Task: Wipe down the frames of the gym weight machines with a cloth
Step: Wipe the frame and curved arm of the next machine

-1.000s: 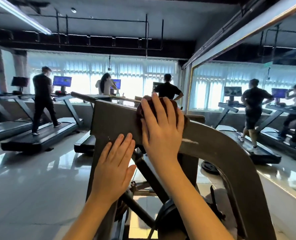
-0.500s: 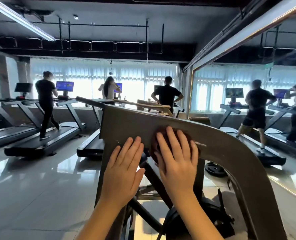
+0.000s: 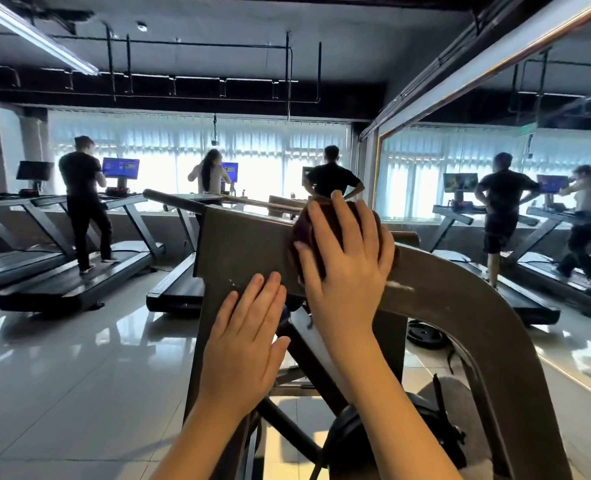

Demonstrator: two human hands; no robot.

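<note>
You are standing in a commercial gym. Treadmills (image 3: 55, 282) are standing in a row along the curtained windows (image 3: 270, 157), and people (image 3: 81, 202) are walking on them, facing glowing screens (image 3: 120, 169). On your right, a large wall mirror (image 3: 425, 174) is reflecting the walkers and their machines. A grey weight machine frame (image 3: 245, 244) is rising right in front of you, and a black weight plate (image 3: 425, 336) is lying on the glossy tiled floor (image 3: 62, 393) beyond it.
</note>
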